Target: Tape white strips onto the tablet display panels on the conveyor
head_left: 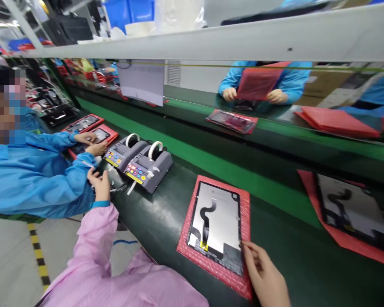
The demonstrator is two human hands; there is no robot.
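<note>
A screen panel (222,213) with a black wavy cable on its silvery back lies on a red bubble-wrap sheet (192,200) on the dark green bench. My right hand (264,273) is at the panel's lower right edge, its fingertips touching the edge, thumb and fingers bent. My left hand (99,183) is raised at the bench's left edge, near the co-worker's sleeve, with its fingers apart. A small white strip shows by its fingertips; whether they hold it cannot be told. Two grey tape dispensers (150,168) stand between my left hand and the panel.
At the left, a co-worker in blue (35,179) handles panels on red sheets (107,134). Another panel (355,204) on red wrap lies at the right. Across the bench, a person's hands (277,96) hold a red bag. A white shelf beam (243,44) crosses above.
</note>
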